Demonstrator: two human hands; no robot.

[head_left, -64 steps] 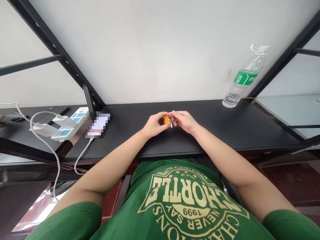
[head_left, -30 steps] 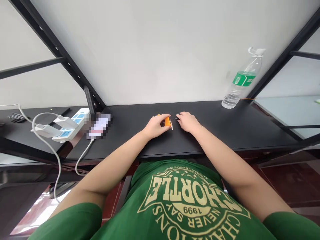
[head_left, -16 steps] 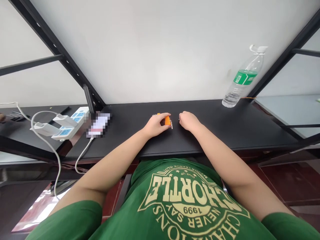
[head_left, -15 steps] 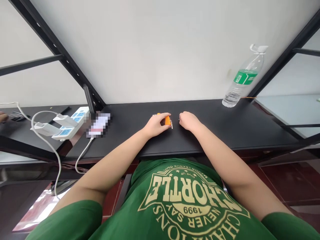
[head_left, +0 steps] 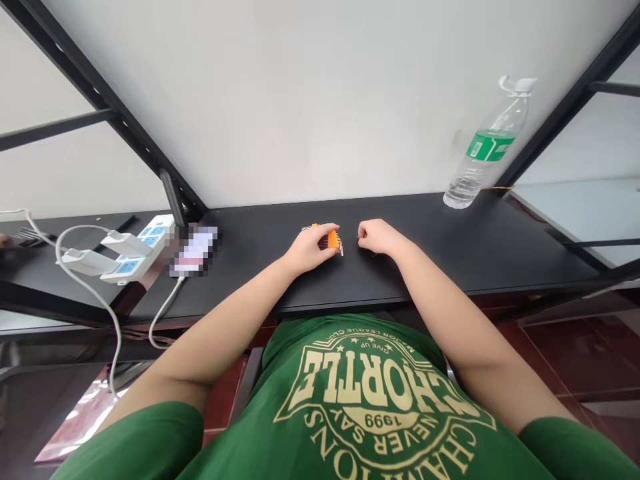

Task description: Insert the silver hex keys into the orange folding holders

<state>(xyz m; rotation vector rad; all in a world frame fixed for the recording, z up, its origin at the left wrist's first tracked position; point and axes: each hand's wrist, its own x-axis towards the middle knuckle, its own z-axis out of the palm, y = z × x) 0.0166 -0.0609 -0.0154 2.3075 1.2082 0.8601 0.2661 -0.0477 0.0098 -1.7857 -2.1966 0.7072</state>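
My left hand (head_left: 311, 252) is closed around a small orange piece (head_left: 333, 239) with thin white-and-dark prongs or stripes along its sides. Its exact kind is unclear, and the palm and fingers cover part of it. A short way to the right, my right hand (head_left: 379, 237) is closed with fingers pinched together. A tiny thin tip shows at its fingertips, too small to name. Both hands rest at the black tabletop (head_left: 260, 233), with a gap of bare surface between them.
A clear plastic bottle (head_left: 484, 157) with a green label stands at the back right. On the left lie a phone (head_left: 197, 250) on a charging cable and a white power strip (head_left: 143, 250) with plugged-in adapters. Black frame posts (head_left: 125, 127) flank the table. A blurred hand shows at the far left edge.
My right hand has turned slightly and moved a little away from the orange piece. My left hand keeps hold of it. The view has shifted slightly.
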